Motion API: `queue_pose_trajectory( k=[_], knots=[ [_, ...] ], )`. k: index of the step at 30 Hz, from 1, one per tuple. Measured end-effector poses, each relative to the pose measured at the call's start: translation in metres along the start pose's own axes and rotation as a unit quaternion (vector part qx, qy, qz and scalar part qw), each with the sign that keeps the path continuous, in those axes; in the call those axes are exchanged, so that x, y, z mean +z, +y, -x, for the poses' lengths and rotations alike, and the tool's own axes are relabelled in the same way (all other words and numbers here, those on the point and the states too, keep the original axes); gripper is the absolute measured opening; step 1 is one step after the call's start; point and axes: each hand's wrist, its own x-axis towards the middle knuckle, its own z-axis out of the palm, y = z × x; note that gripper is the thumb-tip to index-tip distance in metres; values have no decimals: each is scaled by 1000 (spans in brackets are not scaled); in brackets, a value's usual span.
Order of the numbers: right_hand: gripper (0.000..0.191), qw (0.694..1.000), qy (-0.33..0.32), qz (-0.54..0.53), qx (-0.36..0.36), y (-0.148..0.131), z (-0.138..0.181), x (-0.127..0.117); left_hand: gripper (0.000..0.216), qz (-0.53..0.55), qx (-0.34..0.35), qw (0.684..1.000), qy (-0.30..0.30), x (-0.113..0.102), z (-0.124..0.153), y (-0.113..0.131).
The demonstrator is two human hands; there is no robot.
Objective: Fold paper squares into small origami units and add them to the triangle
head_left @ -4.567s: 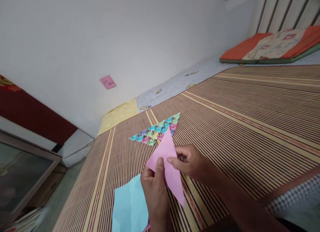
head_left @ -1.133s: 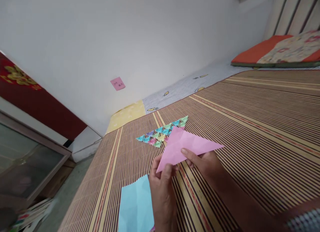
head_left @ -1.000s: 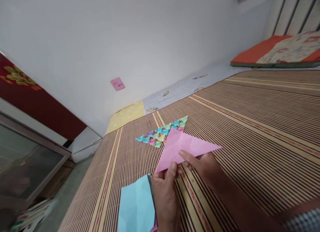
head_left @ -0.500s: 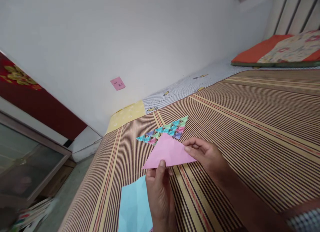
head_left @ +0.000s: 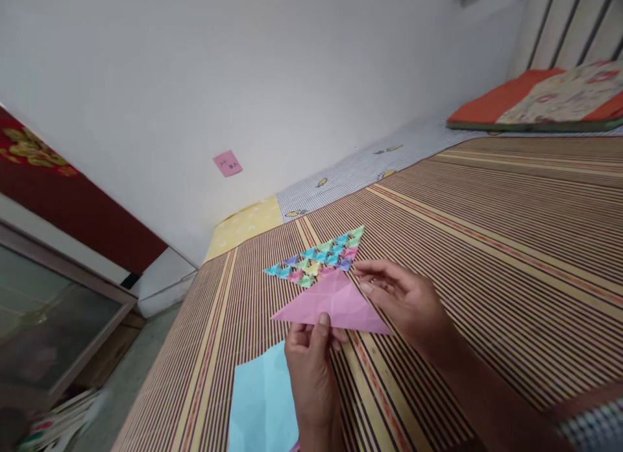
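My left hand (head_left: 314,367) pinches a pink sheet of paper (head_left: 331,302), folded into a triangle, at the middle of its lower edge, thumb in front and fingers behind. Faint crease lines cross the paper, which is held above the mat. My right hand (head_left: 406,299) is at the triangle's upper right edge, its thumb and index finger a little apart; its fingertips are beside or just touching the edge. Behind the triangle lies an arrangement of small folded paper pieces (head_left: 311,254) in blue, green, pink, purple and yellow, partly covered by it.
A light blue paper sheet (head_left: 263,400) lies left of my left forearm, with a bit of purple under it. All this rests on a striped mat (head_left: 487,257). A folded orange floral quilt (head_left: 516,98) is at the far right; a pink note (head_left: 227,163) is on the wall.
The pink triangle has turned clockwise and tilted, its right corner now lower. My right thumb and index finger have moved apart at its edge. More of the small folded pieces shows.
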Motion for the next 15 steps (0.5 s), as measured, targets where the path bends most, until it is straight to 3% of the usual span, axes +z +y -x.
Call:
queue_pose_trajectory(
  k=[6, 15],
  knots=[
    [18, 998, -3, 45, -49, -14, 1, -2, 26, -42, -10, 999, -13, 2, 1, -3],
    [6, 997, -32, 32, -67, -8, 0, -4, 24, -51, -21, 998, -36, 1, 2, -5]
  ],
)
